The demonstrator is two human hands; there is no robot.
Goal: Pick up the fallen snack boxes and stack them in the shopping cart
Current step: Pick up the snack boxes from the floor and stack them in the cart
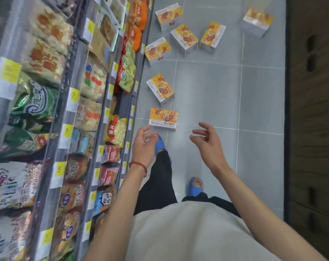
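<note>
Grey floor tiles [207,87] carry seven yellow-and-orange snack boxes, none of them in either hand. The left hand [143,143] is empty, its fingers loosely curled and spread. The right hand [207,142] is likewise empty, open with fingers bent, palm turned toward the left hand. The two hands are held apart over the floor with a gap between them.

The nearest snack box [163,118] lies flat, face up, just beyond the left hand's fingertips and a little toward the right hand; neither hand touches it. A second box [160,89] lies farther out beyond it, tilted at an angle. A third box [157,48] sits well beyond the left hand, close against the shelf base. Farther still, two boxes [184,38] [212,36] lie side by side, nearly touching, with another box [169,16] past them. The last box [256,21] lies far beyond the right hand, toward the dark wooden wall [310,110] on that side.

Outboard of the left hand stands a shelf rack [73,117] of packaged snacks with yellow price tags [67,130]. A red string bracelet [139,165] circles the left wrist. Below the left hand a blue slipper [160,146] shows, and another blue slipper [195,186] lies below the right hand.
</note>
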